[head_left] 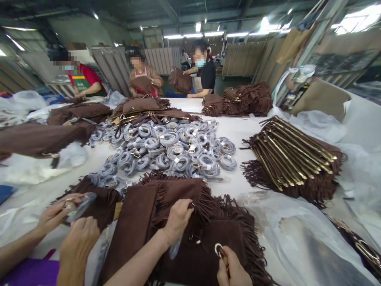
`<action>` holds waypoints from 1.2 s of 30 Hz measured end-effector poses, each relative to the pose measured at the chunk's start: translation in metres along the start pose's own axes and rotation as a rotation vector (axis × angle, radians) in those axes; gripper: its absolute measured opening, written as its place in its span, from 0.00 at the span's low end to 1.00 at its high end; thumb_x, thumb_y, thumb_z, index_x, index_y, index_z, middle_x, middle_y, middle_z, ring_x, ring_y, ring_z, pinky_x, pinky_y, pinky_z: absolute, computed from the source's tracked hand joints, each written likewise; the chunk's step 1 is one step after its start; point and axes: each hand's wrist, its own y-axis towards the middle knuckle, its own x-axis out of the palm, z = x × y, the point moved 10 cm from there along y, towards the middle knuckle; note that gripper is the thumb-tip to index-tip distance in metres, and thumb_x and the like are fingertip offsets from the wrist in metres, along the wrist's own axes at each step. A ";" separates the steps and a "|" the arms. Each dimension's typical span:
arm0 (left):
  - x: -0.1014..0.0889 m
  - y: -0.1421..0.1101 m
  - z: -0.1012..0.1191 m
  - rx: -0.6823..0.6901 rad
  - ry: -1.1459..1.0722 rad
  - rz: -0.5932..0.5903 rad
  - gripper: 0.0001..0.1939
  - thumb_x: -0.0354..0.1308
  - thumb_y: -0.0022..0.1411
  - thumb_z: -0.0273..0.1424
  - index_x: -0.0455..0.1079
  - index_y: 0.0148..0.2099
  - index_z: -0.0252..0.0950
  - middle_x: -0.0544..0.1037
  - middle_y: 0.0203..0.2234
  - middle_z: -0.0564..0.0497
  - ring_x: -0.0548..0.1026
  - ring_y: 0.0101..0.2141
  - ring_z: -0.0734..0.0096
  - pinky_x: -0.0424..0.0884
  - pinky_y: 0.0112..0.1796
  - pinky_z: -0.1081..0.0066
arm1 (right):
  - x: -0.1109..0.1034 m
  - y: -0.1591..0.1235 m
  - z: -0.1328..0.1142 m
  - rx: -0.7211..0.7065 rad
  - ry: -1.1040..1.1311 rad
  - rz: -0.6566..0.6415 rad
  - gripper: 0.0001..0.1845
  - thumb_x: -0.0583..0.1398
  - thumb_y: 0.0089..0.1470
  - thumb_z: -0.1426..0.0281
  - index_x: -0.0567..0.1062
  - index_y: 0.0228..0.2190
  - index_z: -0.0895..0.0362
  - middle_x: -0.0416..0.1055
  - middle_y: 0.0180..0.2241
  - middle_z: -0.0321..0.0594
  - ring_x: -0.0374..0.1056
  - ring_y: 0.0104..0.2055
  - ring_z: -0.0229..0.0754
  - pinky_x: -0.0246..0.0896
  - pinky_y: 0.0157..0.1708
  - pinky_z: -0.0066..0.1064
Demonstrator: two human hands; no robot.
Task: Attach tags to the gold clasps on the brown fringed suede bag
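The brown bag (220,236), on the near side of the strap pile (169,138), looks soft and floppy; hold its plain edge. The left hand (177,217) pinches a small dark bit (192,205); the right hand (233,271) pinches a ringed brown strap (221,253).

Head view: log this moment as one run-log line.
left hand: over brown fringed bags; right hand: holding metal-ringed fitting; coiled straps: heaped beyond

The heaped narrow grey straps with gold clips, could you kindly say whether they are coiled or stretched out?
Coiled: the grey straps, beyond the left hand, lie in overlapping round loops.
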 end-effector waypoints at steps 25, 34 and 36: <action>-0.028 -0.009 -0.001 -0.094 -0.305 0.111 0.07 0.47 0.59 0.28 0.64 0.31 0.35 0.71 0.23 0.52 0.70 0.26 0.74 0.66 0.29 0.75 | 0.069 0.091 -0.073 -0.162 -0.023 -0.209 0.22 0.34 0.62 0.64 0.63 0.34 0.59 0.69 0.25 0.45 0.71 0.25 0.45 0.66 0.22 0.33; -0.018 -0.005 -0.016 -0.255 -0.423 0.006 0.05 0.47 0.58 0.30 0.61 0.30 0.36 0.69 0.24 0.55 0.69 0.27 0.75 0.65 0.31 0.75 | 0.071 0.086 -0.076 -0.170 0.020 -0.239 0.16 0.39 0.60 0.69 0.64 0.35 0.58 0.70 0.26 0.44 0.70 0.25 0.45 0.65 0.22 0.31; -0.015 -0.005 -0.017 -0.288 -0.449 -0.031 0.06 0.47 0.58 0.31 0.62 0.30 0.36 0.69 0.24 0.55 0.69 0.27 0.75 0.65 0.31 0.75 | 0.067 0.079 -0.073 -0.166 0.049 -0.254 0.15 0.41 0.58 0.71 0.64 0.36 0.59 0.71 0.27 0.44 0.71 0.26 0.45 0.65 0.23 0.31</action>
